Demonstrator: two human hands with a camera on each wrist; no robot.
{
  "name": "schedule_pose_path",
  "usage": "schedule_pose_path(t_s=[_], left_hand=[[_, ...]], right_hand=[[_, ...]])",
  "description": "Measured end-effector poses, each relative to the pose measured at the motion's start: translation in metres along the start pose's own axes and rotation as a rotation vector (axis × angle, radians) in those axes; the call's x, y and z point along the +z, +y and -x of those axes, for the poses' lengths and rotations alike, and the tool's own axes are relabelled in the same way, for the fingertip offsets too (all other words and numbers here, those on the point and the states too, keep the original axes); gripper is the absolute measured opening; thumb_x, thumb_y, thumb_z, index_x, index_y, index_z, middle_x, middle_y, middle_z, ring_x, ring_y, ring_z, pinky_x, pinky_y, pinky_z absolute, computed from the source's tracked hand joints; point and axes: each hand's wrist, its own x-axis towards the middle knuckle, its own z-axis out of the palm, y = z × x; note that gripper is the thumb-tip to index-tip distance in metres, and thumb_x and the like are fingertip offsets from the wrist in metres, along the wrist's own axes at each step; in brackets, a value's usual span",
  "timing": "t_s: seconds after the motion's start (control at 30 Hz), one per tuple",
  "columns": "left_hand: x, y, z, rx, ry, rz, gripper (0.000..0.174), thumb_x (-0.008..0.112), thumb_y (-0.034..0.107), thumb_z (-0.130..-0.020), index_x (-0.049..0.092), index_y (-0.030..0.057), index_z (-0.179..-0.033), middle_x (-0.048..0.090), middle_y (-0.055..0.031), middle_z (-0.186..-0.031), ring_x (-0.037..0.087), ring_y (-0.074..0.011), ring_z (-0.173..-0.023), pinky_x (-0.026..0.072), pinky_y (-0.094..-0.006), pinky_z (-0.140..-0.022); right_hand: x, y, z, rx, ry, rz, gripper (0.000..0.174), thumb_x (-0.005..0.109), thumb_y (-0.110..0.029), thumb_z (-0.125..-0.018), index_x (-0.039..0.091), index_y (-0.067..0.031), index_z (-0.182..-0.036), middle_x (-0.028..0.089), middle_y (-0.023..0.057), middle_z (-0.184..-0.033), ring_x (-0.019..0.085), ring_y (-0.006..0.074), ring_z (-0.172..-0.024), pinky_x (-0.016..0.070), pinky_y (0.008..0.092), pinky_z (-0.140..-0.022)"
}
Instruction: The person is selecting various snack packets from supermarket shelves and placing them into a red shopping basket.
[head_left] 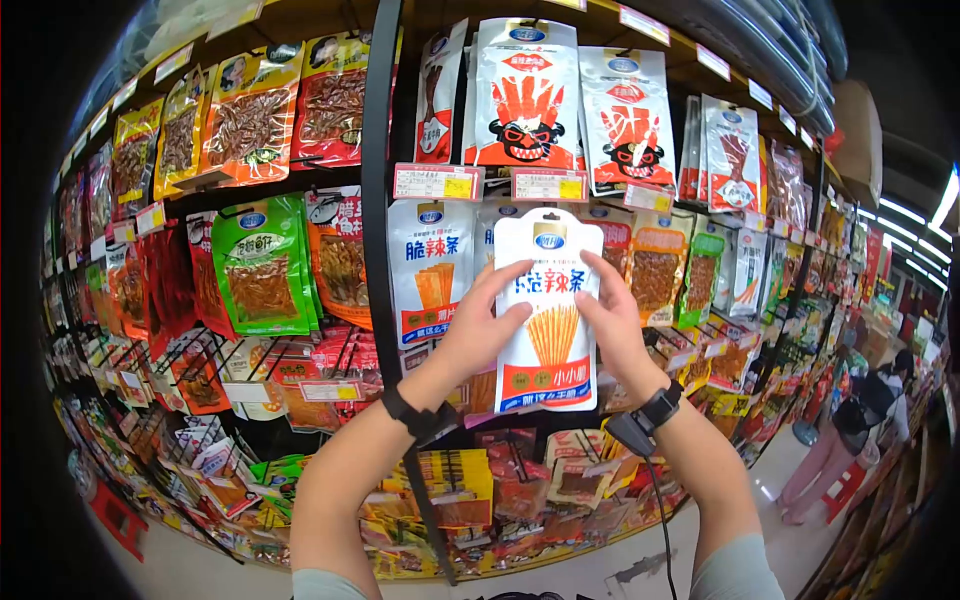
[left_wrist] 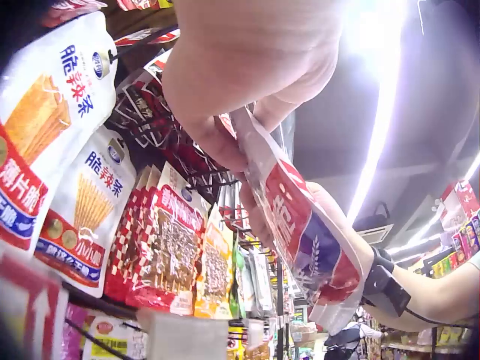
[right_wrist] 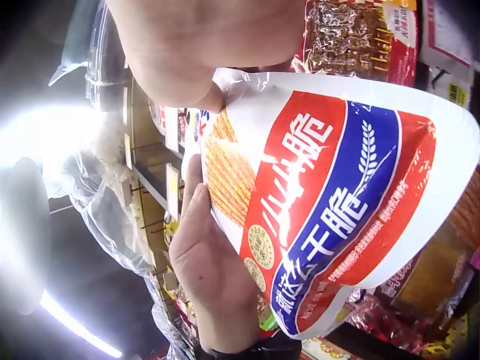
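Note:
Both hands hold up a white snack pouch (head_left: 549,375) with red and blue bands and a picture of thin orange sticks, in front of the shelf. My left hand (head_left: 485,325) grips its left edge, thumb lying on the front. On the opposite edge, my right hand (head_left: 614,325) pinches it the same way. In the right wrist view the lower front of the pouch (right_wrist: 337,195) faces the camera, its surface creased and shiny. The left wrist view shows the pouch (left_wrist: 300,217) nearly edge-on between both hands.
A similar white pouch (head_left: 432,262) hangs just left of the held one. Above are pouches with red masks (head_left: 524,120) and price tags (head_left: 437,183). A black upright post (head_left: 380,200) divides the racks. A person with a backpack (head_left: 868,400) is in the aisle at right.

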Motion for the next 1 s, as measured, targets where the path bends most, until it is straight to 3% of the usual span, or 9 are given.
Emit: schedule_pose_path(t_s=[0.23, 0.57, 0.7, 0.8, 0.83, 0.87, 0.97, 1.0], left_hand=[[0.003, -0.026, -0.045, 0.002, 0.013, 0.264, 0.054, 0.062, -0.003, -0.087, 0.048, 0.0007, -0.140, 0.048, -0.0077, -0.133, 0.050, -0.0176, -0.126, 0.0408, -0.0300, -0.106], [0.015, -0.018, -0.040, -0.241, 0.123, 0.439, 0.058, 0.061, -0.001, -0.088, 0.043, 0.0008, -0.143, 0.059, -0.0142, -0.127, 0.061, -0.0168, -0.109, 0.0522, -0.0293, -0.092], [0.012, -0.020, -0.053, -0.315, 0.130, 0.424, 0.058, 0.062, -0.001, -0.087, 0.044, 0.0000, -0.142, 0.058, -0.0136, -0.128, 0.061, -0.0179, -0.110, 0.0501, -0.0299, -0.095], [0.011, -0.034, -0.059, -0.313, 0.196, 0.225, 0.058, 0.063, 0.000, -0.085, 0.045, 0.0004, -0.141, 0.058, -0.0131, -0.128, 0.059, -0.0175, -0.111, 0.0478, -0.0303, -0.097], [0.009, -0.043, -0.064, -0.316, 0.207, 0.184, 0.059, 0.063, 0.000, -0.082, 0.047, 0.0010, -0.139, 0.057, -0.0119, -0.127, 0.058, -0.0169, -0.111, 0.0467, -0.0294, -0.096], [0.004, -0.047, -0.073, -0.356, 0.176, 0.048, 0.060, 0.062, -0.001, -0.080, 0.049, 0.0045, -0.138, 0.058, -0.0108, -0.125, 0.058, -0.0163, -0.108, 0.0469, -0.0284, -0.093], [-0.006, -0.069, -0.097, -0.439, 0.195, -0.088, 0.061, 0.062, -0.002, -0.078, 0.052, 0.0093, -0.137, 0.061, -0.0103, -0.117, 0.060, -0.0162, -0.099, 0.0478, -0.0269, -0.086], [-0.009, -0.080, -0.104, -0.450, 0.205, -0.149, 0.061, 0.063, -0.001, -0.077, 0.052, 0.0093, -0.136, 0.063, -0.0108, -0.114, 0.062, -0.0164, -0.097, 0.0489, -0.0272, -0.084]], right_hand=[[-0.016, 0.003, -0.048, -0.060, -0.041, -0.021, 0.051, 0.055, 0.003, -0.093, 0.045, -0.0010, -0.142, 0.053, 0.0134, -0.137, 0.054, 0.0170, -0.120, 0.0447, 0.0302, -0.101], [-0.029, 0.008, -0.059, 0.078, -0.173, -0.079, 0.044, 0.057, -0.001, -0.094, 0.049, 0.0013, -0.138, 0.060, 0.0127, -0.127, 0.059, 0.0159, -0.112, 0.0490, 0.0295, -0.094], [-0.032, 0.013, -0.071, 0.183, -0.205, -0.172, 0.041, 0.056, -0.001, -0.093, 0.051, 0.0015, -0.134, 0.062, 0.0124, -0.121, 0.062, 0.0157, -0.103, 0.0524, 0.0299, -0.088], [-0.034, 0.040, -0.087, 0.219, -0.241, -0.121, 0.040, 0.057, -0.001, -0.094, 0.052, 0.0001, -0.134, 0.060, 0.0140, -0.125, 0.060, 0.0163, -0.109, 0.0507, 0.0314, -0.094], [-0.034, 0.050, -0.092, 0.142, -0.229, -0.036, 0.039, 0.057, -0.001, -0.092, 0.054, -0.0010, -0.131, 0.062, 0.0125, -0.121, 0.060, 0.0159, -0.107, 0.0506, 0.0314, -0.093], [-0.034, 0.064, -0.102, 0.001, -0.193, 0.164, 0.039, 0.056, -0.001, -0.087, 0.057, -0.0015, -0.126, 0.065, 0.0138, -0.114, 0.064, 0.0164, -0.097, 0.0526, 0.0307, -0.084], [-0.029, 0.083, -0.127, 0.079, -0.176, 0.275, 0.042, 0.057, -0.002, -0.080, 0.060, -0.0045, -0.122, 0.068, 0.0163, -0.103, 0.066, 0.0241, -0.092, 0.0509, 0.0335, -0.084], [-0.026, 0.103, -0.139, 0.022, -0.169, 0.309, 0.045, 0.059, -0.002, -0.078, 0.060, -0.0056, -0.123, 0.068, 0.0200, -0.103, 0.067, 0.0288, -0.093, 0.0512, 0.0356, -0.084]])
